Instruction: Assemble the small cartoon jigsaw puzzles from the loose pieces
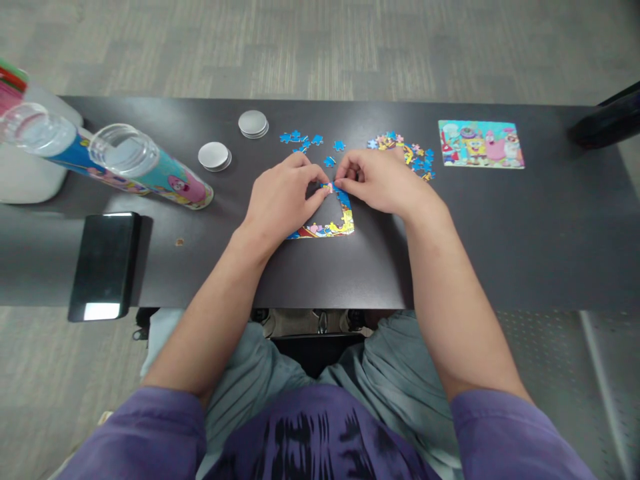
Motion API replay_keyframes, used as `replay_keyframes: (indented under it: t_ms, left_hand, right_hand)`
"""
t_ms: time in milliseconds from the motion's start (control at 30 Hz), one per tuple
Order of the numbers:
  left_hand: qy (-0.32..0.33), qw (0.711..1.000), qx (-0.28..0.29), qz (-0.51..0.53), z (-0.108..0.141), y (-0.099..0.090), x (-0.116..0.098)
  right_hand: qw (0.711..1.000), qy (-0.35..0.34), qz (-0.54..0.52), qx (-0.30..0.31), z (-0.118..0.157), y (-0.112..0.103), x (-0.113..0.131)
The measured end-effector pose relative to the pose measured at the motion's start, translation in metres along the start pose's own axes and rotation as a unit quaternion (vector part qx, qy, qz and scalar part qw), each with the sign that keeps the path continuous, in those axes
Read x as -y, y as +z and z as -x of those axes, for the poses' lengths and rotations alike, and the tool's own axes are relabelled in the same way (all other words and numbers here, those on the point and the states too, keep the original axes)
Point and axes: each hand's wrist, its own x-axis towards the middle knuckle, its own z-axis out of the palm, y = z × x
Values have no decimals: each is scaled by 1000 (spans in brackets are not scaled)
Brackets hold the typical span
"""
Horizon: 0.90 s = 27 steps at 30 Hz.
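A partly joined jigsaw puzzle frame (347, 215) lies on the dark table, its right side and bottom edge showing around a bare middle. My left hand (283, 193) covers its left part, with thumb and forefinger closed on a small puzzle piece (328, 189) at the top edge. My right hand (383, 179) comes in from the right, its thumb and forefinger pinched together at the frame's upper right corner. Whatever sits between those fingertips is too small to make out. Loose blue puzzle pieces (317, 140) lie just beyond my hands.
Past my right hand is a pile of mixed puzzle pieces (413, 155), with a cartoon picture card (483, 145) to its right. At left are two stacks of white discs (214, 155), clear-topped printed tubes (173, 177) and a black phone-like device (105, 263) overhanging the front edge.
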Motion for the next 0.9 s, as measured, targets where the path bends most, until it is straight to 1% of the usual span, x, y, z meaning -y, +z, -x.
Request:
replay_keyframes:
  t_ms: [233,333,500,567,667,800,900]
  left_hand:
    - [-14,1000,-6,-3,1,1,-6]
    - [-9,1000,-14,1,1,-1,-4]
    - [-7,996,-77,34,5,-14,15]
    - [-4,995,-89,47,10,-21,23]
    - [8,993,-94,65,18,-29,34]
    - [11,991,-99,87,23,-34,45]
    - [0,994,-80,73,25,-40,51]
  right_hand:
    - [1000,18,13,11,0,-4,11]
    - [1000,16,20,10,2,-7,17]
    - [999,10,28,-44,2,-8,15]
    - [998,10,34,-60,0,-7,13]
    - [995,21,40,-85,-2,-4,10]
    - [993,27,43,-108,-4,-1,7]
    - [992,26,52,-116,-6,-1,2]
